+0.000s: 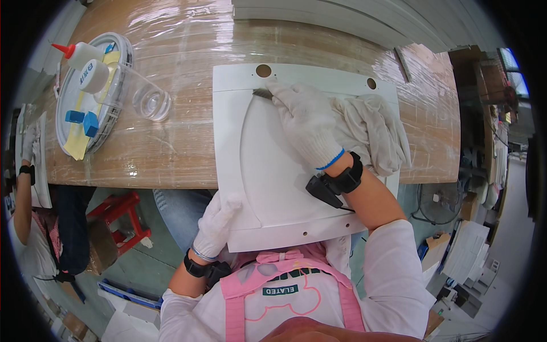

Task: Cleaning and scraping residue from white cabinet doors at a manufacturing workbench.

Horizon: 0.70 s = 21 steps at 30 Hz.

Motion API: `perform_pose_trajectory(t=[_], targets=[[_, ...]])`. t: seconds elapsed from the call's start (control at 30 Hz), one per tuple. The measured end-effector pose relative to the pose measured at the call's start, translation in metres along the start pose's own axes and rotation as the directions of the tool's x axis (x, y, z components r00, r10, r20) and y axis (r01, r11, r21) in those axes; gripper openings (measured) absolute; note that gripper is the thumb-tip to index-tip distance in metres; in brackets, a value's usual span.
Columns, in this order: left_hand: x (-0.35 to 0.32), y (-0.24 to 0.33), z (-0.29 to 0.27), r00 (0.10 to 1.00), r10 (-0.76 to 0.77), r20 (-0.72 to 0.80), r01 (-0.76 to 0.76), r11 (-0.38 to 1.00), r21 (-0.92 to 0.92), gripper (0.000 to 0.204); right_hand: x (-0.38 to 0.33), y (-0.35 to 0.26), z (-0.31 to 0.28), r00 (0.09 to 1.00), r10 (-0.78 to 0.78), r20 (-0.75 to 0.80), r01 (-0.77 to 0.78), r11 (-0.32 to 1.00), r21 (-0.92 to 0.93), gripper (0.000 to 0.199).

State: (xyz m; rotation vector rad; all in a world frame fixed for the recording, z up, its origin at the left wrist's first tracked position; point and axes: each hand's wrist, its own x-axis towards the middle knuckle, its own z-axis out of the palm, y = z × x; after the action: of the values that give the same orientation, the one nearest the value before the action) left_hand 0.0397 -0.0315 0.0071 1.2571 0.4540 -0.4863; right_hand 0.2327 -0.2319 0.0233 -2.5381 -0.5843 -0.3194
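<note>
A white panel point(265, 171) with round holes and a curved line across its face lies on the table and juts over the near edge towards me. My left hand point(217, 222), in a white knit glove, grips the panel's near left edge, thumb on top and the other fingers mostly hidden. Over the panel's far part reaches my right hand point(305, 117), gloved too, closed on a small dark grey piece point(262, 93). Its tip touches the panel near the curved line's far end; its kind is not clear. A crumpled whitish cloth point(373, 128) lies just right of that hand.
Film covers the wooden table point(188, 162). At the left, a round white lid point(61, 122) holds a red-tipped bottle point(84, 56), blue blocks point(90, 123) and yellow strips. Beside it is a clear cup point(152, 102). White boards point(342, 23) line the far side. Another person point(34, 228) works far left.
</note>
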Motion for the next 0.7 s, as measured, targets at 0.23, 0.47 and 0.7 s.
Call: perform_pose_trajectory(t=[0.23,0.47,0.7], targets=[[-0.001,0.003,0.003,1.0,-0.006,-0.018,0.007,1.0,0.018,0.053,-0.004,0.003,0.001,0.997,0.026,0.079,-0.023,0.999,-0.037,0.031],[0.001,0.004,0.001,1.0,-0.009,0.02,0.01,0.999,-0.051,0.054,0.005,-0.007,-0.011,0.982,0.19,-0.019,-0.157,0.857,0.491,0.022],[0.002,-0.007,-0.012,0.997,-0.052,0.051,0.052,0.999,-0.006,0.055,0.023,-0.009,-0.054,0.805,0.455,0.38,-0.592,0.663,0.459,0.022]])
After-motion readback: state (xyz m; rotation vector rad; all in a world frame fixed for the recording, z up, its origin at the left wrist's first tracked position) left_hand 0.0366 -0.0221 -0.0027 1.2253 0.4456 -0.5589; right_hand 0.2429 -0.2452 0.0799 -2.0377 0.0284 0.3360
